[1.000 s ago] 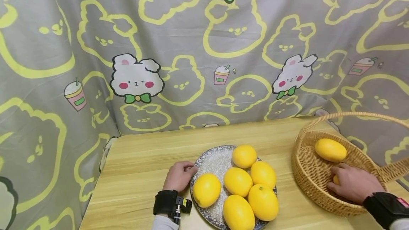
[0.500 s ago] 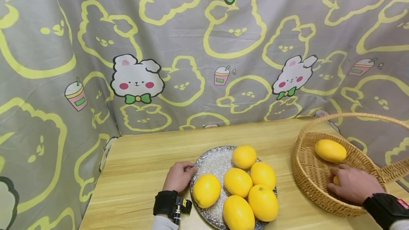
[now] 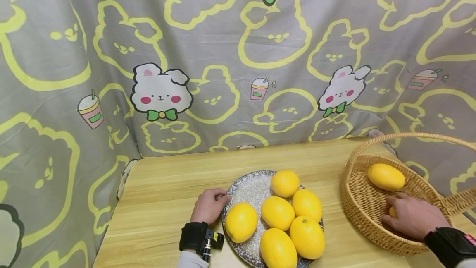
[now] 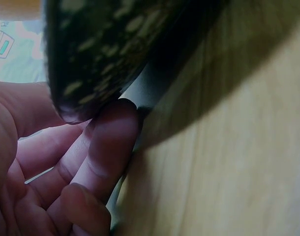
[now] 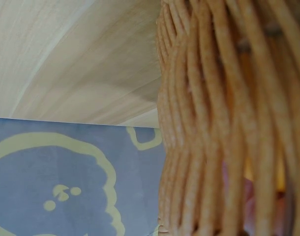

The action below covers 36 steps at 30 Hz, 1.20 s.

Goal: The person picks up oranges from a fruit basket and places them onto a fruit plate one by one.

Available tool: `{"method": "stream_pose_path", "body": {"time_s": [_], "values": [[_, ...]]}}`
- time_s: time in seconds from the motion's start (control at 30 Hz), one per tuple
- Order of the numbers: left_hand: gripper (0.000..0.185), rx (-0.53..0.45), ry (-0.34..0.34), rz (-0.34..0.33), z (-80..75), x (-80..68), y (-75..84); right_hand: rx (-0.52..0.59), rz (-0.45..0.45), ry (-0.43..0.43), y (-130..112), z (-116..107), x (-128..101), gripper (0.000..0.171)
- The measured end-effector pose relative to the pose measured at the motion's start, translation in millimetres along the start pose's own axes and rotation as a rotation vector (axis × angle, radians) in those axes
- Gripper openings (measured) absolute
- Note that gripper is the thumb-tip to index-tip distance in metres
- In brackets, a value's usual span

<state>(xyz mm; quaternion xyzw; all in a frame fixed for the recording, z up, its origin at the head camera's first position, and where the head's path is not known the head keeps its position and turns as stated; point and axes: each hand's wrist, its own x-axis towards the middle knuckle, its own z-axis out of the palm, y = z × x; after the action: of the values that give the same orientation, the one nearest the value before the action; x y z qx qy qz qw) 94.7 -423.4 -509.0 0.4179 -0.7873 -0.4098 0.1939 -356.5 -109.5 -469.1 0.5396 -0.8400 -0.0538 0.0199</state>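
Your right hand [image 3: 412,216] curls over a lemon [image 3: 392,211] in the basket [image 3: 362,206]; left hand [image 3: 209,206] grips the plate [image 3: 248,187]. Lift it out next.

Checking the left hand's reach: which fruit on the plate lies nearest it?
The yellow fruit at the plate's left edge, beside the left hand holding the rim; the other five lie farther right.

Hardly any change. Whole head view sits a touch lower and further right vs 1 s ago, so it's the camera shifting, not the things. Right hand [image 3: 412,217] in the basket [image 3: 362,202] shows a bit less of the small yellow fruit [image 3: 392,211] under its fingers. Left hand [image 3: 210,206] at the plate [image 3: 243,187] rim: no move.
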Motion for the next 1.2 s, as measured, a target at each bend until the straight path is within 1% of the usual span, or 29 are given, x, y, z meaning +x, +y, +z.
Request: {"method": "stream_pose_path", "body": {"time_s": [0.33, 0.5, 0.73, 0.83, 1.0, 1.2], "values": [[0.027, 0.004, 0.002, 0.005, -0.5, -0.2, -1.0, 0.0, -0.005, -0.003, -0.8, -1.5, 1.6, 0.02], [0.027, 0.003, 0.0, 0.008, -0.8, -0.4, -1.4, 0.005, 0.0, -0.028, -1.6, -3.4, 2.1, 0.018], [0.027, -0.007, -0.001, 0.006, -1.1, -0.4, -1.3, 0.009, -0.001, -0.033, -1.8, -2.2, 2.2, 0.018], [0.027, -0.015, 0.004, 0.0, -3.2, -0.6, -2.0, 0.001, 0.0, -0.058, -3.8, -4.6, 4.9, 0.018], [0.027, -0.019, 0.009, 0.006, -4.5, -0.6, -2.3, 0.002, 0.016, -0.132, -6.7, -5.8, 5.5, 0.019], [0.026, -0.02, 0.015, 0.013, -1.4, 0.6, -0.5, 0.039, 0.055, -0.223, -4.2, -3.0, 1.5, 0.02]]}}
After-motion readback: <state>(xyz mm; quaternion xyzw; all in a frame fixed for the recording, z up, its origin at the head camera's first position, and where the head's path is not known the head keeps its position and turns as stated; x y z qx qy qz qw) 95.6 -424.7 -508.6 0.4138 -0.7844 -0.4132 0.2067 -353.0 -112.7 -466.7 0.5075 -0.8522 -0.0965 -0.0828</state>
